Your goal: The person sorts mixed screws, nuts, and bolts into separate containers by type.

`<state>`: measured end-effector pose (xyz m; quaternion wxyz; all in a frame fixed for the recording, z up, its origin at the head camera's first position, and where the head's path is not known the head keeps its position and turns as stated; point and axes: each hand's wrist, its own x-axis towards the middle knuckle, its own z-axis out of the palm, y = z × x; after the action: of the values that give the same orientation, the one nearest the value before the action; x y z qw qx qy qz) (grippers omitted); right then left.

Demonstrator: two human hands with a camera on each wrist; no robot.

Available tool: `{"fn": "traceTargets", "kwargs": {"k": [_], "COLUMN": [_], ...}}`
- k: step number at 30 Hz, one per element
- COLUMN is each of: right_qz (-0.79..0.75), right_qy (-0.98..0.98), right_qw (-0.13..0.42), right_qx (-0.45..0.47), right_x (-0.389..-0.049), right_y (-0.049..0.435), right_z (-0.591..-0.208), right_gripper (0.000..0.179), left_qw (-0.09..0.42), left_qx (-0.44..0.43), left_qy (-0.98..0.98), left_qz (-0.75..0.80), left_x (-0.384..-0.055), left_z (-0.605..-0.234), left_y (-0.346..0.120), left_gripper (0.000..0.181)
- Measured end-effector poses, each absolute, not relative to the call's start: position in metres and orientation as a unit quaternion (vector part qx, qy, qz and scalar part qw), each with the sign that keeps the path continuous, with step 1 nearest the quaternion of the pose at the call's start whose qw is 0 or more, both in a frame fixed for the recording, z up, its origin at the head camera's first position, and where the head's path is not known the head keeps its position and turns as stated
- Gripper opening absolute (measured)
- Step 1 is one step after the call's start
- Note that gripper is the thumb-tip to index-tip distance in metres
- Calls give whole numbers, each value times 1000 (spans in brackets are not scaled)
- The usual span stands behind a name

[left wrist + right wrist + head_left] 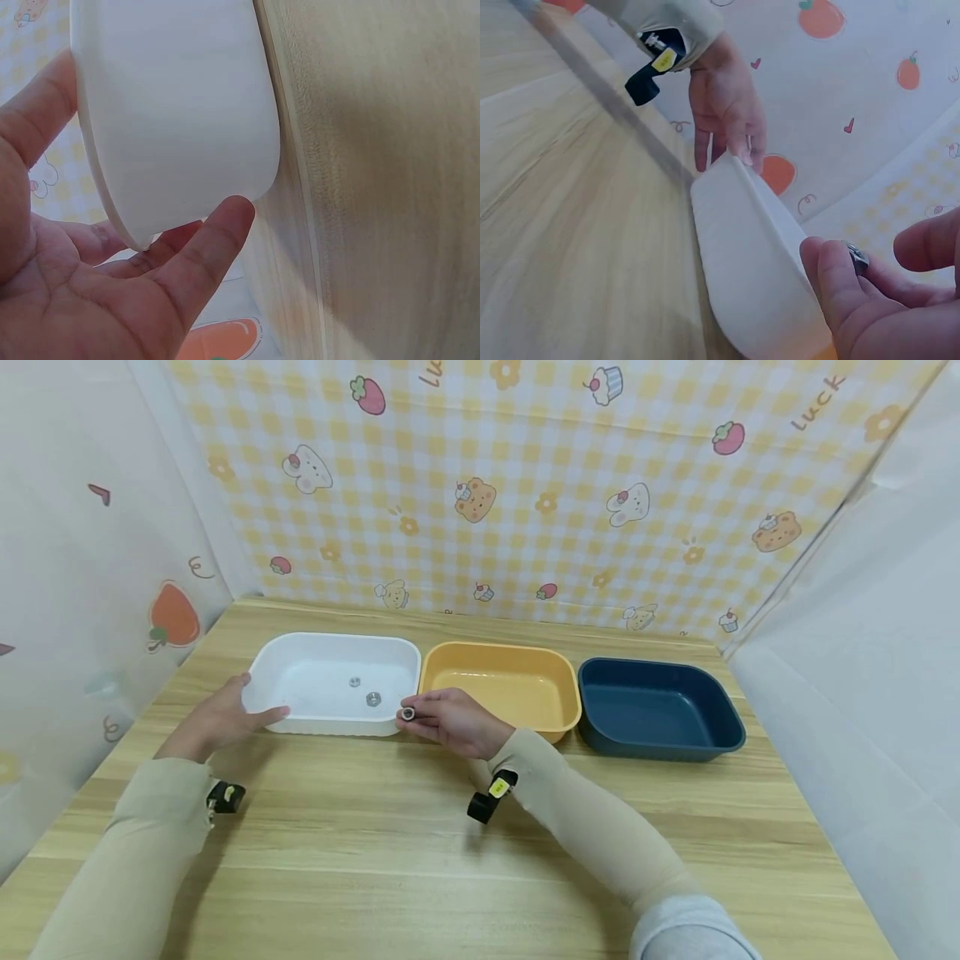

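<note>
A white plastic bin (330, 723) stands at the left, with two metal nuts, a smaller nut (355, 682) and a larger nut (373, 699), lying on its floor. My left hand (221, 717) grips the bin's left end, thumb at the front rim and fingers round the outer wall. In the left wrist view, fingertips (232, 214) touch the bin's side. My right hand (457, 721) holds another metal nut (407, 713) in its fingers, near the bin's front right corner. The right wrist view shows that nut (857, 259) partly hidden by the fingers.
A yellow bin (562, 693) stands right beside the white one, partly behind my right hand. A dark blue bin (660, 750) follows at the right. All three sit on a wooden table (390, 860), with a checked cloth (525, 552) hanging behind.
</note>
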<state>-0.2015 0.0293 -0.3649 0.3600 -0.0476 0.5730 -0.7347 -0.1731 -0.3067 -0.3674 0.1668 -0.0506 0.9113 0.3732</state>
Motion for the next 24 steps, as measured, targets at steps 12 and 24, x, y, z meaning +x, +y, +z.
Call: {"fn": "traceTargets", "kwargs": {"k": [12, 24], "right_qz": [-767, -763], "right_qy": [526, 550], "right_qw": [367, 329], "right_qx": [17, 86], "right_x": [-230, -262], "right_y": [-7, -47], "right_z": [-361, -364], "right_gripper": [37, 27], "left_qw": [161, 154], "left_qx": [-41, -40], "left_qy": [907, 909], "left_qz": [388, 386], "left_x": [-171, -171], "left_z": [-367, -367], "left_y": [-306, -307], "left_gripper": [117, 115]}}
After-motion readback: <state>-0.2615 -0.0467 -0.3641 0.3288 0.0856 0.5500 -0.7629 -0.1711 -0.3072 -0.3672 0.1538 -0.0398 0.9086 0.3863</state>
